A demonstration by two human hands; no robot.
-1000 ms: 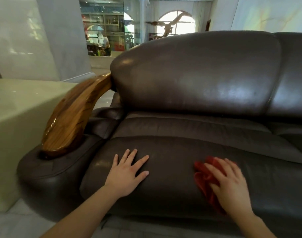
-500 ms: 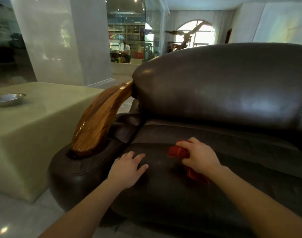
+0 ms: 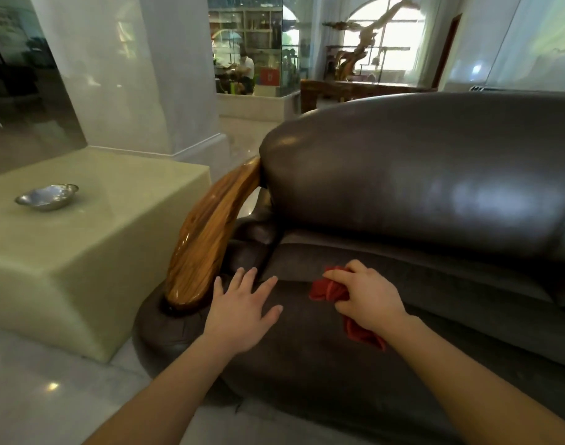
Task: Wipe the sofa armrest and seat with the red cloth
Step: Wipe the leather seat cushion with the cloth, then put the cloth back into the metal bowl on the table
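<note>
A dark brown leather sofa fills the right half of the view; its seat cushion [image 3: 306, 364] lies under both hands. At its left end a polished wooden armrest [image 3: 207, 232] curves up from a leather base [image 3: 165, 329]. My right hand [image 3: 367, 297] is closed around the bunched red cloth [image 3: 327, 289], pressing it on the seat near the back crease; part of the cloth trails out under my wrist. My left hand [image 3: 242, 309] rests flat with fingers spread on the seat's left end, fingertips close to the foot of the armrest.
A pale green stone block table [image 3: 82, 252] stands just left of the armrest, with a metal dish [image 3: 46, 196] on it. The sofa backrest [image 3: 419, 175] rises behind the seat. A white pillar [image 3: 130, 75] and glossy floor [image 3: 50, 396] lie to the left.
My right hand has slid the red cloth leftward across the seat toward the armrest. My left hand shifted left to the armrest's foot. The view has turned left.
</note>
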